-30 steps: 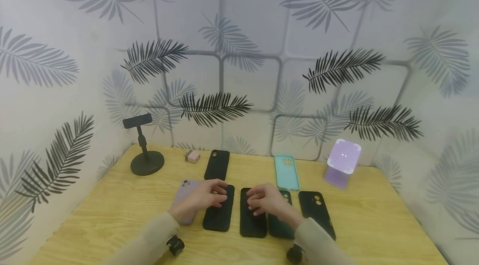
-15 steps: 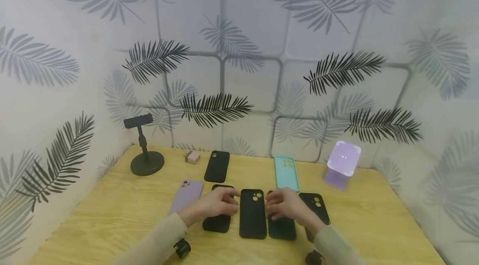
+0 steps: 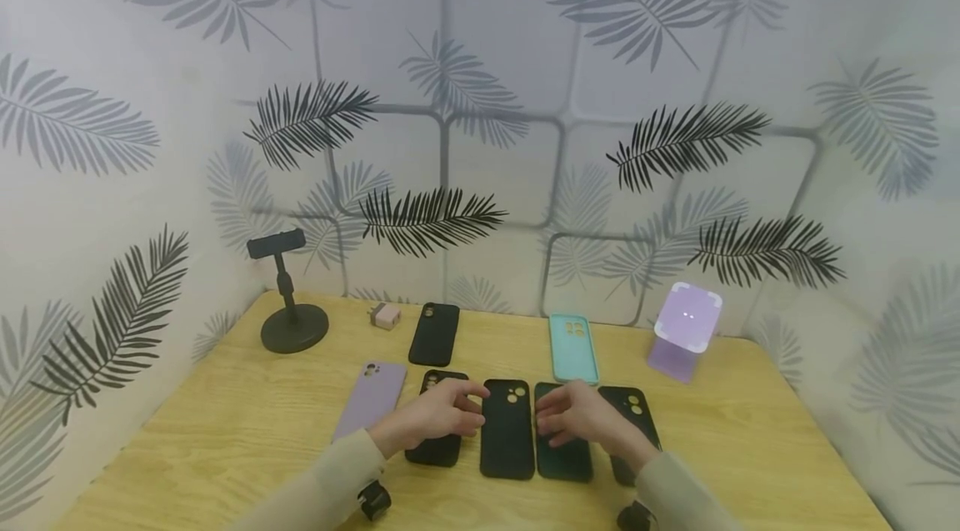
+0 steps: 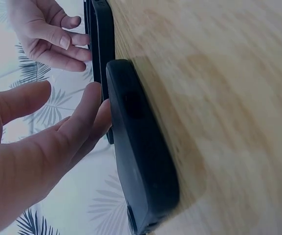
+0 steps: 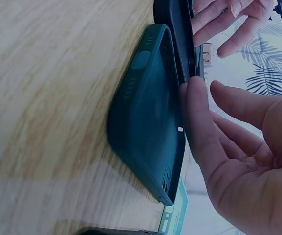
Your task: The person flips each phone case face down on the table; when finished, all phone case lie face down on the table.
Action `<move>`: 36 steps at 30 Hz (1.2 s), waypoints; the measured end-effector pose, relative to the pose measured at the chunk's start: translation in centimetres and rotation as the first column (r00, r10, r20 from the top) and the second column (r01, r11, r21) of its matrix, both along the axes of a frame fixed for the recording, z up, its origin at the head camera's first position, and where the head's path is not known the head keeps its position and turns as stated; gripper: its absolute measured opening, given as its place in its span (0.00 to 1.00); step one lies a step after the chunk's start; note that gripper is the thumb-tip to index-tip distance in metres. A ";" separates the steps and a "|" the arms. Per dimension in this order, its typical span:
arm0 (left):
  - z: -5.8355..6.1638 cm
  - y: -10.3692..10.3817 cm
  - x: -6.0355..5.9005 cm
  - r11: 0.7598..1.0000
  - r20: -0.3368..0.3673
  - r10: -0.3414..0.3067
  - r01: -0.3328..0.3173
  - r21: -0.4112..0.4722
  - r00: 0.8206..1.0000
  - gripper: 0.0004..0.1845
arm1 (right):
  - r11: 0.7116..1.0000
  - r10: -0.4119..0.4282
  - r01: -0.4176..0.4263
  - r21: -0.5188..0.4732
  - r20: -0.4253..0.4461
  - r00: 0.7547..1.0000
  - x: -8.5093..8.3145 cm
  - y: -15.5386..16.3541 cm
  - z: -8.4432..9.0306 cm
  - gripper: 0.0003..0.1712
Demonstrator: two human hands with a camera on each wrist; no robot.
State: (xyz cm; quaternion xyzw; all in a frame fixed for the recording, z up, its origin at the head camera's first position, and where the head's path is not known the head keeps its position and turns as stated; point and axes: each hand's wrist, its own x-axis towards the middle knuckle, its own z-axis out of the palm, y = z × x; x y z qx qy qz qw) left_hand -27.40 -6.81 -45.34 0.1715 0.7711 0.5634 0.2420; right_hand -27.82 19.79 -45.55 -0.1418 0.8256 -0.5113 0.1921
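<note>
In the head view a black phone case point(image 3: 507, 441) lies flat on the table, between my two hands. My left hand point(image 3: 441, 414) hovers over another black phone case point(image 3: 433, 452), its fingertips at the middle case's left edge. Over a dark green phone case point(image 3: 564, 458) is my right hand point(image 3: 577, 416), fingertips by the middle case's right edge. Fingers of both hands are loosely bent and nothing is held. The right wrist view shows the green case point(image 5: 145, 112) open side up. Whether the fingertips touch the middle case, I cannot tell.
A purple phone case point(image 3: 372, 398) lies left and a black one point(image 3: 636, 423) right. Behind are a black case point(image 3: 435, 335), a turquoise case point(image 3: 574, 352) and a charger plug point(image 3: 386, 315). A black stand point(image 3: 294, 328) and purple stand point(image 3: 688, 318) occupy the back corners.
Both hands have shifted right, the right hand moving off the middle case and onto the green one. The left hand has gone from its black case toward the middle case. The cases hardly moved.
</note>
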 end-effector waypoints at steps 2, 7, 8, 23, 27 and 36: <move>0.0 0.1 0.0 1.000 0.003 0.005 -0.005 0.003 1.000 0.26 | 1.000 -0.003 0.003 -0.001 0.000 1.000 0.0 0.0 0.0 0.21; 0.1 0.4 0.0 1.000 0.001 0.016 -0.016 -0.002 1.000 0.25 | 1.000 -0.005 0.005 0.000 0.008 1.000 -0.1 -0.1 0.2 0.21; 0.1 0.4 -0.1 1.000 -0.001 0.017 -0.017 -0.005 1.000 0.25 | 1.000 -0.005 0.005 0.000 0.010 1.000 -0.1 -0.1 0.2 0.21; 0.0 0.2 -0.3 1.000 0.016 0.023 -0.023 -0.005 1.000 0.25 | 0.999 0.033 -0.033 0.003 0.013 0.999 -0.1 -0.6 0.4 0.21; 0.0 0.2 -0.2 1.000 0.008 0.025 -0.025 -0.010 1.000 0.26 | 1.000 0.031 -0.031 0.001 0.027 0.999 -0.2 -0.9 0.3 0.21; -0.1 0.2 -0.3 0.998 0.034 0.055 -0.056 0.025 0.998 0.27 | 0.999 0.015 -0.016 0.029 0.043 0.999 -0.4 -1.0 0.3 0.22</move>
